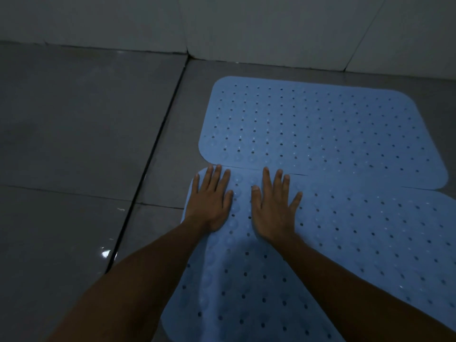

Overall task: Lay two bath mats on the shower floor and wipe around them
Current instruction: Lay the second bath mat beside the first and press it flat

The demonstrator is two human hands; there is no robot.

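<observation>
Floor (74,132): hands (241,203) flat on near mat (345,243).

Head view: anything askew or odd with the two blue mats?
Slightly. The near blue perforated rubber mat sits offset left of the far blue perforated rubber mat, so their left edges don't line up. Their facing edges meet or slightly overlap; can't tell which. Left hand and right hand press flat on the near mat. No damage visible.

Two light-blue mats (320,129) dotted with rows of small holes; floor tiles (74,132) glossy grey.
</observation>
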